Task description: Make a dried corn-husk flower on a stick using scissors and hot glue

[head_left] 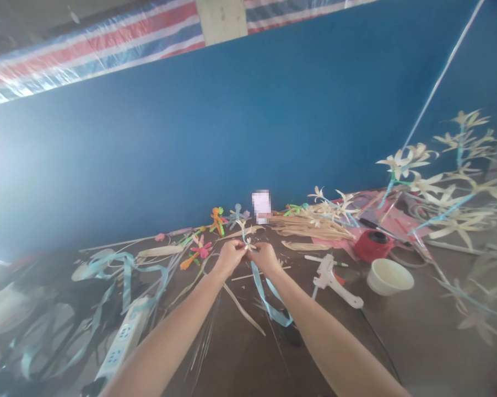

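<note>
In the head view, my left hand (231, 256) and my right hand (265, 258) meet above the middle of the table, fingers closed. Between their fingertips is a small handmade flower stem (244, 230), with pale petals at its top and where the fingers pinch it. A light blue ribbon (260, 292) hangs in a loop below my right hand and reaches down to the tabletop. Which fingers grip the ribbon cannot be made out. Beneath the hands lie a curved dry husk strip (244, 310) and thin wires (203, 342).
A white glue gun (329, 278), a white bowl (389, 277) and a red tape roll (371, 245) lie to the right. Finished pale flowers (450, 193) stand farther right. Dry husks (310, 226) lie behind. At left are a power strip (127, 336) and blue ribbon (127, 270).
</note>
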Available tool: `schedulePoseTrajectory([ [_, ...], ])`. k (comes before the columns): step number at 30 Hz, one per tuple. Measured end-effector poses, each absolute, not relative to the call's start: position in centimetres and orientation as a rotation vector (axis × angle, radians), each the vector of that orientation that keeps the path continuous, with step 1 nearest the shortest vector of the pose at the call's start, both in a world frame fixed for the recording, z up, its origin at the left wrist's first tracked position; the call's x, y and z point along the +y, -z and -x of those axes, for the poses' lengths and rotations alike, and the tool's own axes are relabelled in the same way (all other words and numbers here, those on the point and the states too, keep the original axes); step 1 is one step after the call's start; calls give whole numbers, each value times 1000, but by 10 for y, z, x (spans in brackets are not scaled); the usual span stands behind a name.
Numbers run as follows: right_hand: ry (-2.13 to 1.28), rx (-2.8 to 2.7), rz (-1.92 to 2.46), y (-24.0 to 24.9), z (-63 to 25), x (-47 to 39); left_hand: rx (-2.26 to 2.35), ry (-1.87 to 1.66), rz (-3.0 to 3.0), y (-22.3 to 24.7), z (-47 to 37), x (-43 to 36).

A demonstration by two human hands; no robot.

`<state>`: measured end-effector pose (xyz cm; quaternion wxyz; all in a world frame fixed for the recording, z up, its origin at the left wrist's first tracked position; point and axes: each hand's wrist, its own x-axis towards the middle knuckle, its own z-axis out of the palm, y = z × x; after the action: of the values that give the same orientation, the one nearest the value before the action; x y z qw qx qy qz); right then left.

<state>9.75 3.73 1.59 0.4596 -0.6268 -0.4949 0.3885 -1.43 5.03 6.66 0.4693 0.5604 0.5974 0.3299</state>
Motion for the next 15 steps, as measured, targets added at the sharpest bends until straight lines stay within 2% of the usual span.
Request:
schedulePoseTrajectory([
  [15,-912,-1221,1449,-14,-95,32,1422,-776,-1407,-61,16,55],
])
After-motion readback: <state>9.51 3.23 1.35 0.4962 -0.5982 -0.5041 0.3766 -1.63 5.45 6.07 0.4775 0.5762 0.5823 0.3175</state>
